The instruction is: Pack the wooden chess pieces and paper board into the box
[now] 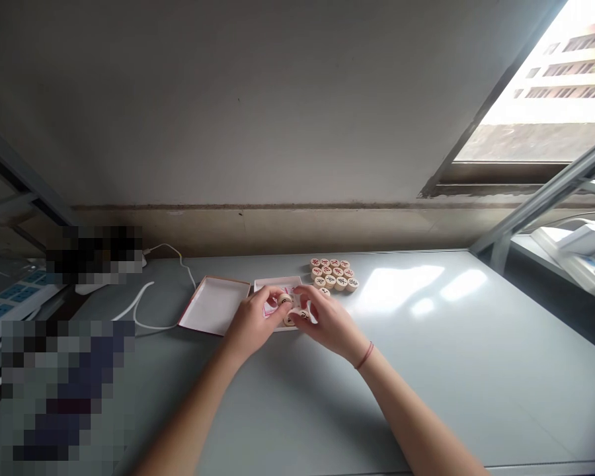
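Wooden game discs (pixel 292 309) — small, light, rigid, smooth; best pinched by the rims. Left hand (pixel 252 324) and right hand (pixel 327 320) each grasp discs over the box (pixel 272 285).

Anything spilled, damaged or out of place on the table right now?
Nothing stands out. The round game pieces lie in neat rows behind the box; the lid lies flat beside it. The left hand and right hand handle a few pieces over the box. The white cable lies loosely.
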The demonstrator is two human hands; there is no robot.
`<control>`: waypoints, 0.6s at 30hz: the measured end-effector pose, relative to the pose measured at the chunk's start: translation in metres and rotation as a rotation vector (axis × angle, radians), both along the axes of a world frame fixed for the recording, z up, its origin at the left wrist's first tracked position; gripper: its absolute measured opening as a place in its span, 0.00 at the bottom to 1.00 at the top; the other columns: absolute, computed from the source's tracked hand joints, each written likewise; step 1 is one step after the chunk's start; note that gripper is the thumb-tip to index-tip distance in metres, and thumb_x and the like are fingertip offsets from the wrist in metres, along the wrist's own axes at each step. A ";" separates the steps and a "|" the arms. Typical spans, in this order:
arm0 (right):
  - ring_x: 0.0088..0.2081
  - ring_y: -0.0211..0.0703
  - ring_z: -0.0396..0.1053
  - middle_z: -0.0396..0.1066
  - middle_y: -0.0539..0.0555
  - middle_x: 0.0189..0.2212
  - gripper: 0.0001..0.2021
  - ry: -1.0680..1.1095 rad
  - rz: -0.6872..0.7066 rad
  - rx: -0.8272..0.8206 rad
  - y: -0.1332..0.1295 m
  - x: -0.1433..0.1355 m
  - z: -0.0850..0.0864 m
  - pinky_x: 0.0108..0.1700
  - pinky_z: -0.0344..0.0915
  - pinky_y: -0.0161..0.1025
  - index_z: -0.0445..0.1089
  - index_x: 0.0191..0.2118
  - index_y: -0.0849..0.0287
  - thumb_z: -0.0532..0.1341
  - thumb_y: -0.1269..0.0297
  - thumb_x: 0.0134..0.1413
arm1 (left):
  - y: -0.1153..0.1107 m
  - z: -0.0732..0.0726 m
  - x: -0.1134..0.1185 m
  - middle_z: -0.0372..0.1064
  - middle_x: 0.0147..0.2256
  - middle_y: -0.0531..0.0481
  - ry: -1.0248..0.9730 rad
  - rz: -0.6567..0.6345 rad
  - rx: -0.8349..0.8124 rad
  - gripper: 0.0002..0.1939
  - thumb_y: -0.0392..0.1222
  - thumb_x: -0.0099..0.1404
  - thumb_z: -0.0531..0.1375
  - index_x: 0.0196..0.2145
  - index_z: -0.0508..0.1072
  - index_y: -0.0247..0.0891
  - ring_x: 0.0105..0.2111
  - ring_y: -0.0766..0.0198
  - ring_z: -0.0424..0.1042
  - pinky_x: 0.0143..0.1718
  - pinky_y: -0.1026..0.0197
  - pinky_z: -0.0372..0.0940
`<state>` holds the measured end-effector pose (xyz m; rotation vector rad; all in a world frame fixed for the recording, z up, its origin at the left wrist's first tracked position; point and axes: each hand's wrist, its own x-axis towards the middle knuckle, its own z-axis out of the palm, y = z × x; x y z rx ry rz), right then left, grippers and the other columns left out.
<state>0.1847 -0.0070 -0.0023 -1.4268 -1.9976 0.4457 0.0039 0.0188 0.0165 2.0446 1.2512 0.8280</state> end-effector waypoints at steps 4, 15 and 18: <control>0.27 0.38 0.66 0.71 0.54 0.34 0.10 -0.019 0.002 0.056 -0.004 -0.005 -0.001 0.29 0.60 0.34 0.66 0.44 0.56 0.56 0.63 0.57 | -0.007 -0.004 0.009 0.74 0.36 0.52 -0.160 -0.019 -0.199 0.12 0.51 0.63 0.57 0.39 0.71 0.42 0.37 0.62 0.73 0.39 0.62 0.67; 0.27 0.39 0.70 0.73 0.52 0.33 0.09 -0.028 -0.251 -0.079 0.008 0.044 0.010 0.32 0.65 0.36 0.66 0.39 0.56 0.56 0.59 0.54 | 0.004 -0.013 0.007 0.71 0.39 0.48 -0.445 0.168 -0.236 0.13 0.46 0.59 0.60 0.41 0.71 0.39 0.36 0.64 0.72 0.39 0.62 0.69; 0.26 0.38 0.68 0.72 0.52 0.33 0.07 -0.170 -0.311 -0.167 0.007 0.065 0.012 0.33 0.64 0.37 0.68 0.32 0.55 0.58 0.59 0.51 | 0.005 -0.014 0.006 0.71 0.39 0.48 -0.450 0.187 -0.267 0.15 0.43 0.58 0.60 0.43 0.70 0.39 0.38 0.64 0.71 0.40 0.62 0.69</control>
